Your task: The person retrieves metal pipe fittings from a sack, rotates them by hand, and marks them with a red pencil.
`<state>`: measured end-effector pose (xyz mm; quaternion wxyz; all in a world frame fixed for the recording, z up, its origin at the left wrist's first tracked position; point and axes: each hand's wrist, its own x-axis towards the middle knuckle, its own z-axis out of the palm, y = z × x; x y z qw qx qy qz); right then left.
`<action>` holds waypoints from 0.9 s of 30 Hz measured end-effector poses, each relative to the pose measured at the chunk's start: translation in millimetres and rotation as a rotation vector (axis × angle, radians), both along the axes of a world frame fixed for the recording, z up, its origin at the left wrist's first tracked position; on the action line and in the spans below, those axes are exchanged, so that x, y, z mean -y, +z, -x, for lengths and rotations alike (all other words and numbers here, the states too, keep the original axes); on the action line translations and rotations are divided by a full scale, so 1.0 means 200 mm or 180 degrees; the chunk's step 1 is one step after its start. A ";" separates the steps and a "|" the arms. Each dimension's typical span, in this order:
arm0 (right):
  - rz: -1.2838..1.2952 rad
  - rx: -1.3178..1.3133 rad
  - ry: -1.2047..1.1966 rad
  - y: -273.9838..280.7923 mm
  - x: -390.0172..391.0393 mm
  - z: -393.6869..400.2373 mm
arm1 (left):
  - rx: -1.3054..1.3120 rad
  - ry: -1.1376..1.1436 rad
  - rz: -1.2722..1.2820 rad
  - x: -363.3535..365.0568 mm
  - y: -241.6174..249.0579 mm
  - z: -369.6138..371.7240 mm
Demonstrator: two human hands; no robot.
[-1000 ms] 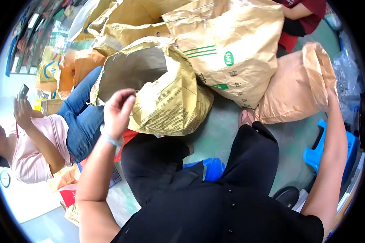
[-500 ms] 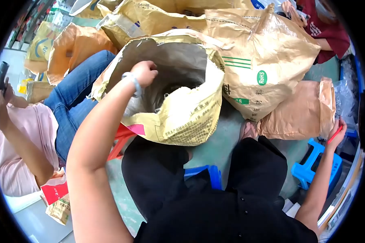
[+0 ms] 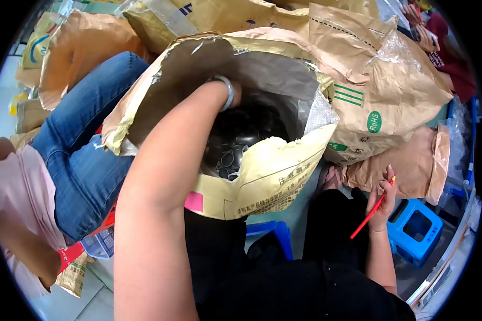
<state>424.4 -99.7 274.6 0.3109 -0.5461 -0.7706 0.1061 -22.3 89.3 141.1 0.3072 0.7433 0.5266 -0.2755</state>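
Note:
A large yellow paper sack (image 3: 273, 182) with a torn, open rim stands between my knees. Dark, shiny parts (image 3: 241, 136) lie inside it, some with ring shapes. My left hand (image 3: 234, 95), with a pale bracelet at the wrist, is down inside the sack above the dark parts; its fingers are hidden in shadow. At the right, my right hand (image 3: 381, 203) is closed on a thin red tool (image 3: 374, 214) with an orange tip, clear of the sack.
A tall brown sack (image 3: 380, 80) and a flatter brown bag (image 3: 407, 160) stand at the right. A blue stool (image 3: 415, 230) is beside my right forearm. A person in jeans (image 3: 80, 160) sits at the left; another person's hands (image 3: 420, 29) show at the upper right.
My left hand has moved right and down into the sack. My right hand has come inward with the red tool. The view has shifted, and the sack appears larger.

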 end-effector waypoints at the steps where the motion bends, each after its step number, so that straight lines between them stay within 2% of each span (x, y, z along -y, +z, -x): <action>1: 0.0071 0.0022 -0.0035 -0.01 -0.01 -0.01 | -0.0154 -0.0044 0.0116 0.02 -0.01 -0.05; 4: 0.0259 0.0058 -0.0050 -0.04 -0.02 0.00 | -0.0325 0.0221 0.0398 0.11 -0.10 -0.07; 6: 0.0361 0.0054 0.0066 -0.03 -0.03 0.01 | 0.0134 0.0351 0.0381 0.21 -0.50 0.02; 8: 0.0425 0.0100 0.0086 -0.03 -0.04 0.00 | 0.0228 -0.0387 0.0572 0.35 -0.77 0.10; 14: 0.0566 0.0117 0.0060 -0.03 -0.08 0.01 | -0.0113 -0.0368 0.0745 0.53 -0.72 -0.02; 20: 0.0752 -0.0044 -0.0021 -0.02 -0.07 0.01 | -0.0221 -0.0307 0.0611 0.48 -0.61 -0.08; 24: 0.0730 -0.0114 -0.0128 0.00 -0.06 0.02 | -0.0253 -0.0230 0.0407 0.39 -0.39 -0.13; 27: 0.0708 -0.0149 -0.0131 0.02 -0.05 0.02 | -0.0181 -0.0094 0.0239 0.28 -0.11 -0.14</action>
